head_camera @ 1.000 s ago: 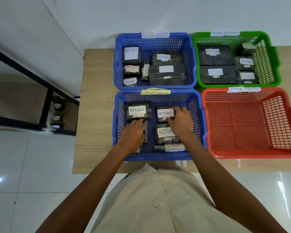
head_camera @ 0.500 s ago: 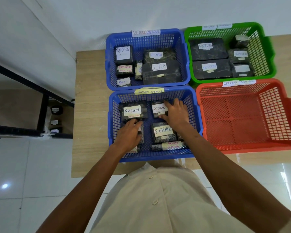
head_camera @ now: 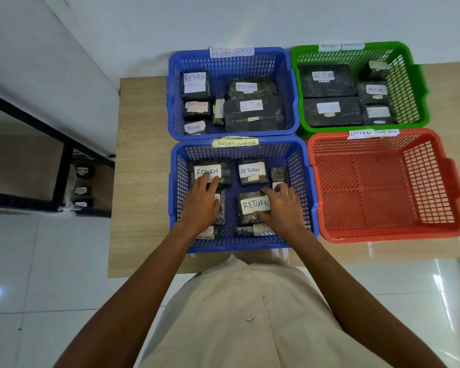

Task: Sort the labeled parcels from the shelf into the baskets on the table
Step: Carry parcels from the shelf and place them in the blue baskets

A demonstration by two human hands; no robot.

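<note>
Apparently the person is arranging parcels inside the near blue plastic mesh basket (head_camera: 176, 181), which stands on the pale wooden worktop (head_camera: 141, 168) and carries a yellow tape tag (head_camera: 235, 142) reading RETURN OVERDUE on its far rim. The right hand (head_camera: 284, 208) is curled round the right edge of a dark wrapped parcel with a big white RETURN label (head_camera: 252, 204), thumb on the near side and fingers on the far side. I judge it holds the parcel so in order to shift or square it among its neighbours. The left hand (head_camera: 201, 205) lies flat with rather straight fingers. Its tips touch the near edge of another dark labelled parcel (head_camera: 205, 170) in the far left corner, probably to steady or push it. Most labels face up, so they can be read. The far blue basket (head_camera: 170, 96) and the green basket (head_camera: 420, 88) hold more such parcels, laid close side by side. Some small labelled parcels (head_camera: 85, 170) sit on the black metal shelf (head_camera: 64, 160) at the left, so the sorting is probably not finished.
</note>
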